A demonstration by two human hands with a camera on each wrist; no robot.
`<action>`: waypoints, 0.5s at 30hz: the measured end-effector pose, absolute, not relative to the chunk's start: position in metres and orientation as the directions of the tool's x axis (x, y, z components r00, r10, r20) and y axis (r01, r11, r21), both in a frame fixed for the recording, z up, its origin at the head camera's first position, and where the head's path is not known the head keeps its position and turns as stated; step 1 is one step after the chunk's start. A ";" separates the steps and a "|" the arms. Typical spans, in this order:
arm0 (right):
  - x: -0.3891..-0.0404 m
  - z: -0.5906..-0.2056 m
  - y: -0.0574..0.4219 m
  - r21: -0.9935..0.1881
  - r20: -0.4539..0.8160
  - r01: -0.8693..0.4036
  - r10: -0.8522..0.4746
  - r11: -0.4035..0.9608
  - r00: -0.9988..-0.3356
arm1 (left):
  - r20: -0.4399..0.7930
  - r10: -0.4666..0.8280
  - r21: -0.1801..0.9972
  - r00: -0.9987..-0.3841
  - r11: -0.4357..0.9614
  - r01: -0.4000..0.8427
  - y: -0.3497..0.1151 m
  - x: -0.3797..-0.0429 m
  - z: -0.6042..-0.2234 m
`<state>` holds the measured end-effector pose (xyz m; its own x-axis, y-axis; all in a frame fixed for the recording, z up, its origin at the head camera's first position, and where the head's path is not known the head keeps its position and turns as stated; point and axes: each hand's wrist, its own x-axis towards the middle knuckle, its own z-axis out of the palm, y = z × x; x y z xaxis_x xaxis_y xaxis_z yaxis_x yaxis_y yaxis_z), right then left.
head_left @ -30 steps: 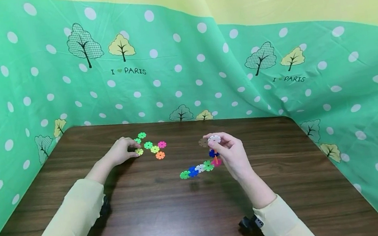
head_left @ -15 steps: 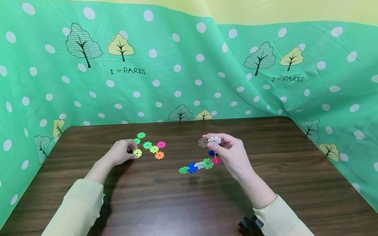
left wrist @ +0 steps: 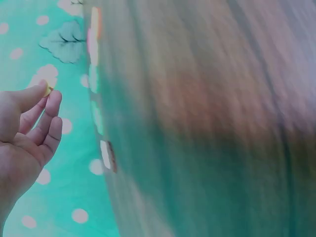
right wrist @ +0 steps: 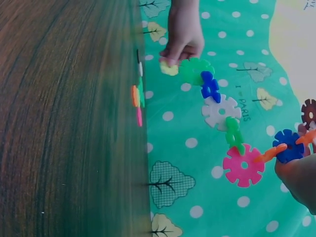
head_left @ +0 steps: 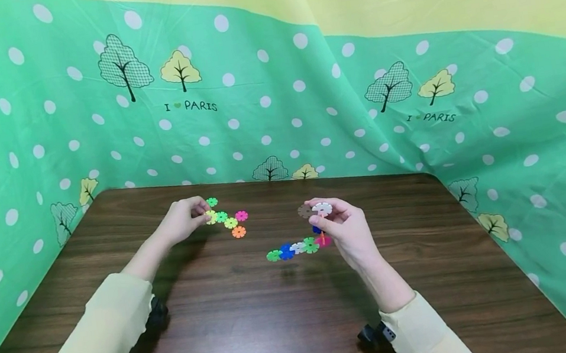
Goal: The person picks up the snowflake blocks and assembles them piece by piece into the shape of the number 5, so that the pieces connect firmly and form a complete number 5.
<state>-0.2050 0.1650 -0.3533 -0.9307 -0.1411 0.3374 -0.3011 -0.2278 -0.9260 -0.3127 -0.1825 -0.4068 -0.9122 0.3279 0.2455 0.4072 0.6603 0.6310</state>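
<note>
left hand (head_left: pixel 181 222) pinches a yellow disc (head_left: pixel 211 217), right hand (head_left: pixel 351 228) grips a chain of discs (head_left: pixel 310 245). a joining step seems in hand; next probably calls for bringing both together

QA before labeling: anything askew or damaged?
Nothing stands out: the right hand holds the interlocking disc chain, which looks unbroken; the left hand pinches a yellow disc; loose discs lie on the table.

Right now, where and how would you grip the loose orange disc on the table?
I'd pinch the orange disc by opposite edges of its notched rim, coming from the person's side. It lies flat on the table and looks thin edge-on in the right wrist view; its near rim is unobstructed, while a yellow disc sits close on its far side.
</note>
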 end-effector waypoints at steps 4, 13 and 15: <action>-0.205 -0.353 0.164 -0.925 0.334 -0.298 -0.127 -0.237 -0.934 | 0.315 0.326 0.643 -0.892 0.618 0.453 -0.175 -0.304 -0.394; -0.204 -0.352 0.162 -0.927 0.327 -0.292 -0.127 -0.236 -0.936 | 0.448 0.310 0.627 -0.838 0.559 0.542 -0.146 -0.276 -0.362; -0.204 -0.351 0.161 -0.928 0.328 -0.292 -0.130 -0.233 -0.936 | 0.463 0.301 0.633 -0.834 0.546 0.549 -0.139 -0.269 -0.356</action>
